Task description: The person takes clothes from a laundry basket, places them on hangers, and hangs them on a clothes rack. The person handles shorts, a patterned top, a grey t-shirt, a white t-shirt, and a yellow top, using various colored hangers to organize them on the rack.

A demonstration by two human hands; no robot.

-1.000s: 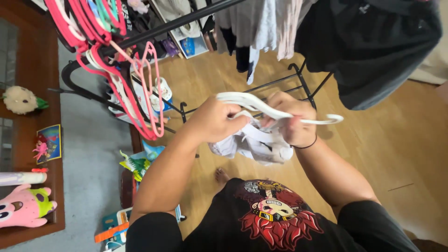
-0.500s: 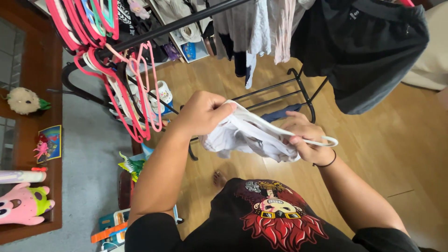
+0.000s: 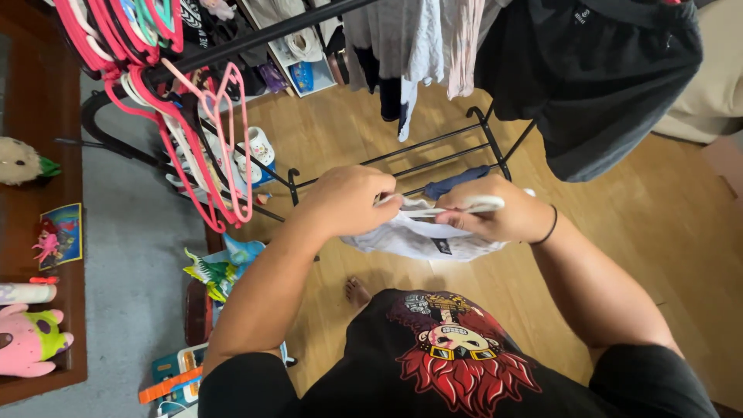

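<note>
My left hand (image 3: 348, 203) and my right hand (image 3: 499, 215) are both closed on a white plastic hanger (image 3: 457, 206) with a white garment (image 3: 422, 240) bunched on it. The garment sags below the hanger between my hands, with a small dark label showing. Both hands are held at chest height above a wooden floor (image 3: 340, 131), in front of a black clothes rack (image 3: 255, 37). A dark band circles my right wrist.
Several pink hangers (image 3: 209, 147) dangle from the rack at the left. A black garment (image 3: 604, 77) and grey and pale clothes (image 3: 418, 46) hang at the top. Toys lie on a wooden shelf (image 3: 73, 170) at the left and on the floor.
My hands have come closer together and level. The hanger was tilted down to the right half a second ago; now it lies flat with the garment gathered under it.
</note>
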